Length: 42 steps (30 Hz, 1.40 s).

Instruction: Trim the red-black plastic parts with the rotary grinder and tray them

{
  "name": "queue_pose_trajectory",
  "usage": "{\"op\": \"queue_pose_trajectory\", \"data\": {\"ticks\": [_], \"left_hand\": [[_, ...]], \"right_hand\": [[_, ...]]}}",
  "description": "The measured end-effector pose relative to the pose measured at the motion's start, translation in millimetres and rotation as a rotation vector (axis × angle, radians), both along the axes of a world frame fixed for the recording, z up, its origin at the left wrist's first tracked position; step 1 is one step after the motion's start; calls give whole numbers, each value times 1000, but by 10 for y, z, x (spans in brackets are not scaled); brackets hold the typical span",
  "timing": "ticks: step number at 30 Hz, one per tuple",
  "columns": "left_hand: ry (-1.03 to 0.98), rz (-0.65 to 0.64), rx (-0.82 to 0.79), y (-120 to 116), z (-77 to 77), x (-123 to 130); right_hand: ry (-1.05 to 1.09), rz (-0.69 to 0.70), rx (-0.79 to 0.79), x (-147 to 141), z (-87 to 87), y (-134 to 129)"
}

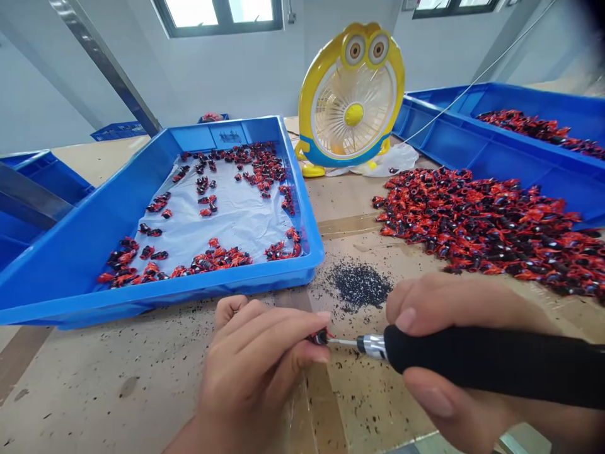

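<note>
My left hand [265, 353] pinches a small red and black plastic part [319, 337] between thumb and fingertips, just above the table. Most of that part is hidden by the fingers. In my right hand [449, 353] lies a black electric screwdriver [491, 362], held like a thick pen and pointing left. Its thin metal tip meets the part; whether it touches a screw is too small to tell. Behind my hands, a heap of tiny black and white screws [360, 285] is spread on the cardboard table top [142, 378].
A blue tray [312, 252] lined with white sheeting holds scattered red and black parts. A big pile of such parts [482, 221] lies at right, before other blue trays [454, 139]. A yellow cartoon fan [353, 113] stands behind. A metal post [108, 69] rises at left.
</note>
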<state>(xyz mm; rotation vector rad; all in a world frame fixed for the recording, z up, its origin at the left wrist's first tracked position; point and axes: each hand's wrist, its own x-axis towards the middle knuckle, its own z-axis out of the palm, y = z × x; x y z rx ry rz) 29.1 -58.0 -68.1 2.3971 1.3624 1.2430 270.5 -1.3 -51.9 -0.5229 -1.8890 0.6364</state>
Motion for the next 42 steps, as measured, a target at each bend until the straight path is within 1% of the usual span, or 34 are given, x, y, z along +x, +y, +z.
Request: {"op": "queue_pose_trajectory", "data": {"ticks": [2, 4, 9, 12, 15, 19, 23, 27, 30, 34, 38, 42], "left_hand": [[19, -15, 16, 1, -15, -25], [47, -30, 14, 3, -32, -56], [50, -33, 24, 16, -56, -66], [41, -22, 42, 20, -63, -39], [65, -42, 24, 21, -77, -31], [36, -29, 15, 19, -99, -56], [62, -70, -20, 18, -118, -100], [46, -66, -55, 21, -132, -134], [53, -89, -69, 20, -150, -154], [49, -110, -68, 20, -163, -155], [22, -87, -42, 34, -125, -117], [28, -81, -28, 38, -93, -104]], "right_hand": [[7, 17, 70, 2, -31, 33], [-37, 45, 84, 6, -53, 49], [-57, 9, 125, -11, -41, 43], [-76, 16, 133, -16, -28, 33], [-92, 32, 155, -5, -49, 28], [-89, 101, 241, 13, -91, 28], [-74, 108, 283, 20, -107, 27], [-28, 100, 273, 4, -122, 34], [-41, 83, 217, -38, -112, 38], [-23, 24, 132, -84, -70, 37], [25, 3, 97, -57, -62, 30], [82, 17, 91, -17, -70, 19]]}}
